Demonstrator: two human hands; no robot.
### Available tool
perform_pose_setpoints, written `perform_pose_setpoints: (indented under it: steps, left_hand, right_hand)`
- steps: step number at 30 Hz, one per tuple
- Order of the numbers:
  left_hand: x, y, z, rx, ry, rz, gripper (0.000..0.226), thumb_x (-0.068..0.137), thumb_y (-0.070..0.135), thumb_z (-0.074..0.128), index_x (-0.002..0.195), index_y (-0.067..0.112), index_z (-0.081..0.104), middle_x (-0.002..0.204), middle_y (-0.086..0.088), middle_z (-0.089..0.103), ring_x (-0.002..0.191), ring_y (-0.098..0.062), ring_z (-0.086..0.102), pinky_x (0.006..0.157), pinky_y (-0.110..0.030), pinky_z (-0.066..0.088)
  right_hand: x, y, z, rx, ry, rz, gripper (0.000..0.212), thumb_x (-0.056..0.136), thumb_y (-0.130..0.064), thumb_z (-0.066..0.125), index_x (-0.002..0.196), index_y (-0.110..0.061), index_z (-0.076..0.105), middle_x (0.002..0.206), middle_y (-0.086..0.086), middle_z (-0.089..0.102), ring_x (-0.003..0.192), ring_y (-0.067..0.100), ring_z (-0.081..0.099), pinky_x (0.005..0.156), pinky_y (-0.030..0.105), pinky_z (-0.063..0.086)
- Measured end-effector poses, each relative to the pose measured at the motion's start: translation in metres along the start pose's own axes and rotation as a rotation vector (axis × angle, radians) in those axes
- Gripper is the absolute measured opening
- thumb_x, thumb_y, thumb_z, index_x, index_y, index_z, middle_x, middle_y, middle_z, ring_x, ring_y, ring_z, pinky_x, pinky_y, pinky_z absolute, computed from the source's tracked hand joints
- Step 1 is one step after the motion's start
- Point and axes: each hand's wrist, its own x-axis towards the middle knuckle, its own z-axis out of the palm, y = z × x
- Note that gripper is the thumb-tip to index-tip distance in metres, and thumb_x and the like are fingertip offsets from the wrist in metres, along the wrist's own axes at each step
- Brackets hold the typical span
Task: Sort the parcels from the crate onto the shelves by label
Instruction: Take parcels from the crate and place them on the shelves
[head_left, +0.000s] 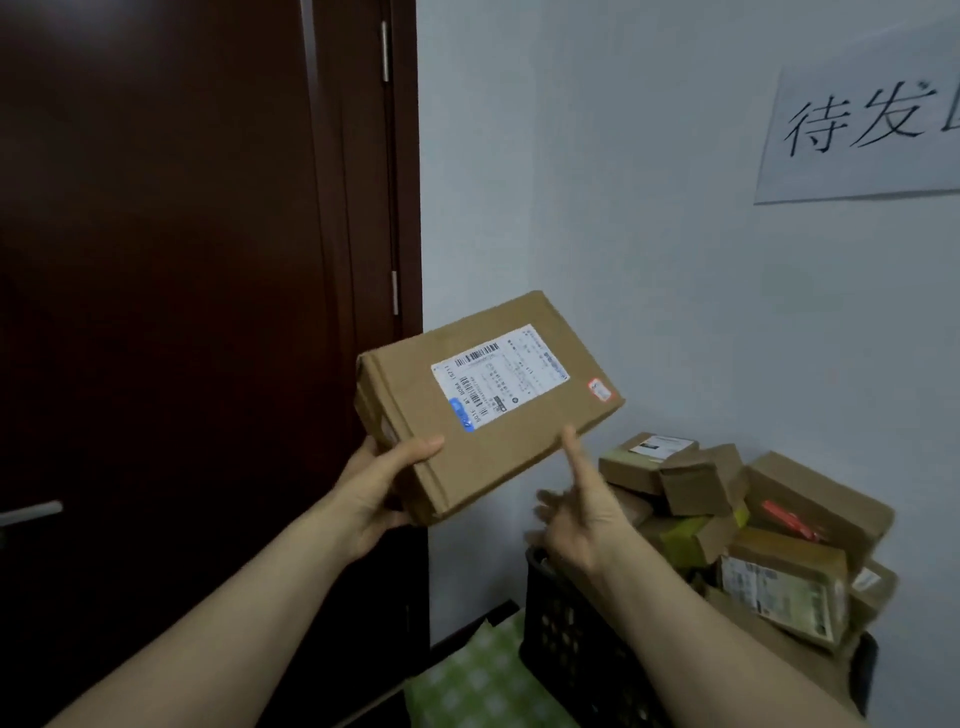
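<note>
A flat brown cardboard parcel (483, 410) with a white shipping label (498, 376) on top is held up in front of the wall. My left hand (382, 486) grips its near left corner, thumb on top and fingers beneath. My right hand (582, 512) sits just below the parcel's near edge with the thumb raised against that edge and the fingers spread, holding nothing. Below right stands a black lattice crate (563, 634) heaped with several cardboard parcels (779, 582). No shelves are in view.
A dark brown door (171, 286) with a metal handle (31, 512) fills the left side. A white paper sign (862, 124) with handwritten characters hangs on the wall at upper right. A green checked bag (483, 680) lies on the floor beside the crate.
</note>
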Motion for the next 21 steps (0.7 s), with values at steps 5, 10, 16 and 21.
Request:
perform_pose_setpoints:
  steps: [5,10,16,21]
  left_hand:
    - [0.001,0.061,-0.035,0.660,-0.076,0.100,0.137,0.032,0.036,0.095,0.148,0.028,0.024,0.114,0.011,0.059,0.104,-0.011,0.057,0.083,-0.025,0.047]
    - [0.001,0.103,-0.015,1.300,-0.243,0.091,0.139,0.056,0.029,0.091,0.152,0.023,-0.010,0.148,0.004,0.022,0.134,-0.018,0.030,0.107,-0.023,0.026]
    - [-0.001,0.117,0.001,1.470,-0.452,0.134,0.137,0.057,0.026,0.090,0.152,0.029,-0.009,0.141,0.011,0.020,0.129,-0.012,0.028,0.109,-0.023,0.025]
    - [-0.006,0.122,-0.006,1.428,-0.502,0.136,0.132,0.057,0.025,0.090,0.152,0.037,-0.001,0.141,0.012,0.029,0.130,-0.012,0.033,0.112,-0.030,0.029]
  right_hand:
    - [-0.009,-0.052,-0.025,-0.533,0.275,-0.441,0.097,0.071,-0.036,0.079,0.150,-0.034,0.022,0.158,0.002,0.021,0.143,0.024,0.021,0.113,0.046,0.025]
    - [-0.021,-0.086,0.026,-1.298,-0.256,-0.462,0.107,0.065,-0.031,0.085,0.149,-0.038,0.019,0.157,-0.009,0.021,0.144,0.012,0.018,0.113,0.035,0.021]
    - [-0.020,-0.090,0.050,-1.324,-0.574,-0.256,0.139,0.054,-0.028,0.091,0.149,-0.043,-0.009,0.156,-0.011,0.018,0.141,0.011,0.022,0.108,0.026,0.023]
    - [-0.018,-0.080,0.050,-1.231,-0.598,-0.286,0.134,0.040,-0.038,0.087,0.144,-0.049,0.003,0.146,-0.001,0.034,0.134,0.014,0.034,0.108,0.034,0.032]
